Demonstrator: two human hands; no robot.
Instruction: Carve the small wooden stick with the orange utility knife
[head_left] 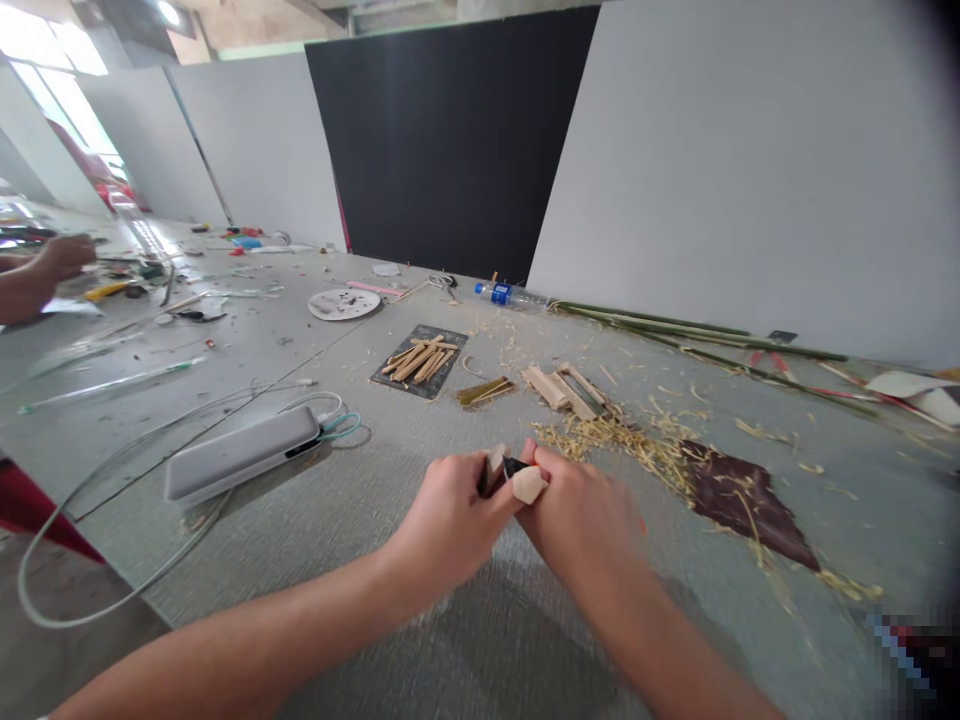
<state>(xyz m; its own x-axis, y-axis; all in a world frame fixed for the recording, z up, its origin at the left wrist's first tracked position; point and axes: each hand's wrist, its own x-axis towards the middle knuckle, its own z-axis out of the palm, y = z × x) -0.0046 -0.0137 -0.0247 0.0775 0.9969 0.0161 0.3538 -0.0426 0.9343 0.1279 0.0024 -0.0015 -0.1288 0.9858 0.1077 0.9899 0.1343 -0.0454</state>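
Note:
My left hand (450, 515) is closed in the middle of the view, just above the grey table. A pale wrapping, probably tape, covers its thumb tip and another fingertip. What it pinches is mostly hidden. My right hand (581, 510) presses up against it, fingers curled around what looks like a craft knife (514, 467); only a dark blade and bits of orange show. Beyond my hands lie a strip bundle (486, 391), some split bamboo pieces (570, 390) and curly shavings (622, 440).
Cut sticks (420, 360) lie on a dark mat. A power bank (244, 455) with cables sits left. Farther back are a white plate (343, 304), a bottle (510, 295) and green bamboo stalks (675, 328). A brown sheet (750, 505) lies right. Another person's hand (64, 257) is far left.

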